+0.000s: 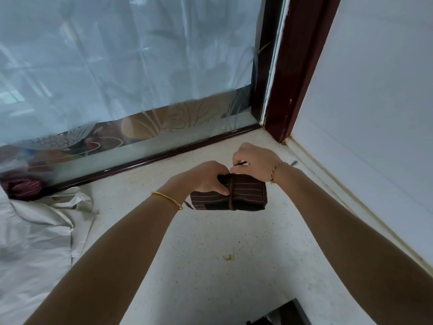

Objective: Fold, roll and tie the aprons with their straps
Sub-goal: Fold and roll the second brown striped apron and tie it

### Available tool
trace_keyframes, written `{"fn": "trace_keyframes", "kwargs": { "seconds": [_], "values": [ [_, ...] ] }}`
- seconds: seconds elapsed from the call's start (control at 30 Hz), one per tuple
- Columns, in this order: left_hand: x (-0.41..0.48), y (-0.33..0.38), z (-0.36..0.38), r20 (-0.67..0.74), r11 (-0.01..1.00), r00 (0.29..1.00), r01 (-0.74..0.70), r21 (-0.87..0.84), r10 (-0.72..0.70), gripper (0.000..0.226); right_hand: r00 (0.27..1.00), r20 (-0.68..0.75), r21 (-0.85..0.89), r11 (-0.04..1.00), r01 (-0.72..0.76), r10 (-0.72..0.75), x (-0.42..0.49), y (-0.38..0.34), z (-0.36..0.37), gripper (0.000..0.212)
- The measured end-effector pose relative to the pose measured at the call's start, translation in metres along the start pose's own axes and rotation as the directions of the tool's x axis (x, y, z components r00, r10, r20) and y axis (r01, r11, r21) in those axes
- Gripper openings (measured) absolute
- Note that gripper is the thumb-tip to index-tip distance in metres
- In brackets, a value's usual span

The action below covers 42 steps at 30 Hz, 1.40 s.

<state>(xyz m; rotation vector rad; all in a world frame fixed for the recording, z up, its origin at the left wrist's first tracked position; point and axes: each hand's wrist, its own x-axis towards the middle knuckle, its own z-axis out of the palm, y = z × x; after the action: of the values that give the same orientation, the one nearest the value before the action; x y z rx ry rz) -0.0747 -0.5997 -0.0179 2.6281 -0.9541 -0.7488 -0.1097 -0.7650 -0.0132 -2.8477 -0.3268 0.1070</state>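
Speckled counter [210, 242] lies beneath the rolled apron [248, 193]. Left hand [206, 177] grips it, presumably preventing unrolling. Right hand [254, 160] pinches the strap [231, 195] taut.

On my feed both forearms [131, 252] are bare. A thin, plain gold bangle [166, 199] sits behind the left hand [206, 178], and a twisted gold chain bracelet [274, 171] behind the right hand [254, 160].

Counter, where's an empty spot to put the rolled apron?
Bare counter lies on the near side of the rolled apron, around the orange stain, and between the white cloth and the left hand. Crowded: the far corner, where it and the right hand work on the roll.
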Motion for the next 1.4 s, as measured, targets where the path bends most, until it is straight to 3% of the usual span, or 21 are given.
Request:
{"fn": "trace_keyframes", "kwargs": {
  "seconds": [0.17,0.33,0.5,0.63,0.7,0.8,0.93,1.0,1.07,1.13,1.17,1.23,1.3,1.33,1.4],
  "values": [
    [-0.001,0.001,0.002,-0.049,0.999,0.998,-0.042,0.012,0.043,0.039,0.993,0.106,0.302,0.951,-0.074,0.043,-0.004,0.008,0.018,0.018],
    [0.005,0.009,0.007,-0.230,0.996,0.970,-0.067,0.066,0.080,0.047,0.991,0.067,0.381,0.916,-0.129,0.112,-0.003,0.009,0.029,0.015],
    [-0.001,0.011,0.013,-0.408,0.996,0.910,-0.040,0.083,0.071,0.023,0.958,-0.039,0.499,0.837,-0.226,0.283,0.000,0.016,0.040,0.032],
    [-0.005,0.004,0.024,-0.459,0.992,0.885,-0.117,-0.045,0.084,0.012,0.885,-0.054,0.617,0.712,-0.335,0.463,-0.002,0.024,0.046,0.022],
    [-0.004,0.002,0.032,-0.429,0.983,0.896,-0.164,-0.082,0.113,0.029,0.831,0.002,0.693,0.598,-0.402,0.557,-0.003,0.028,0.051,0.018],
    [-0.006,0.002,0.041,-0.353,0.976,0.928,-0.173,-0.135,0.116,0.048,0.745,0.145,0.825,0.336,-0.455,0.652,-0.006,0.027,0.055,0.029],
    [-0.001,-0.001,0.049,-0.385,0.958,0.921,-0.158,-0.241,0.055,0.045,0.696,0.377,0.886,-0.020,-0.463,0.612,-0.012,0.021,0.053,0.032],
    [0.001,-0.002,0.048,-0.393,0.912,0.919,-0.134,-0.388,-0.032,0.031,0.685,0.489,0.871,-0.262,-0.415,0.540,-0.013,0.022,0.056,0.029],
    [0.004,-0.004,0.047,-0.399,0.837,0.903,-0.090,-0.540,-0.161,0.024,0.703,0.530,0.843,-0.381,-0.380,0.474,-0.014,0.020,0.058,0.026],
    [0.007,-0.009,0.047,-0.363,0.745,0.890,-0.042,-0.666,-0.275,0.022,0.719,0.521,0.853,-0.303,-0.424,0.461,-0.015,0.017,0.058,0.026],
    [0.008,-0.011,0.049,-0.325,0.702,0.889,-0.006,-0.712,-0.322,0.023,0.722,0.498,0.863,-0.192,-0.468,0.480,-0.015,0.015,0.059,0.027],
    [0.013,-0.021,0.055,-0.235,0.626,0.884,0.079,-0.776,-0.404,0.029,0.755,0.402,0.832,0.137,-0.538,0.518,-0.017,0.011,0.065,0.029],
    [0.017,-0.031,0.067,-0.164,0.589,0.875,0.157,-0.792,-0.455,0.034,0.818,0.278,0.692,0.486,-0.534,0.503,-0.019,0.008,0.076,0.031],
    [0.018,-0.036,0.075,-0.142,0.594,0.871,0.193,-0.781,-0.470,0.036,0.851,0.231,0.595,0.623,-0.507,0.471,-0.020,0.005,0.082,0.032],
    [0.018,-0.045,0.094,-0.102,0.647,0.872,0.271,-0.713,-0.478,0.033,0.892,0.208,0.444,0.773,-0.452,0.402,-0.021,-0.004,0.096,0.034]
  ]
}}
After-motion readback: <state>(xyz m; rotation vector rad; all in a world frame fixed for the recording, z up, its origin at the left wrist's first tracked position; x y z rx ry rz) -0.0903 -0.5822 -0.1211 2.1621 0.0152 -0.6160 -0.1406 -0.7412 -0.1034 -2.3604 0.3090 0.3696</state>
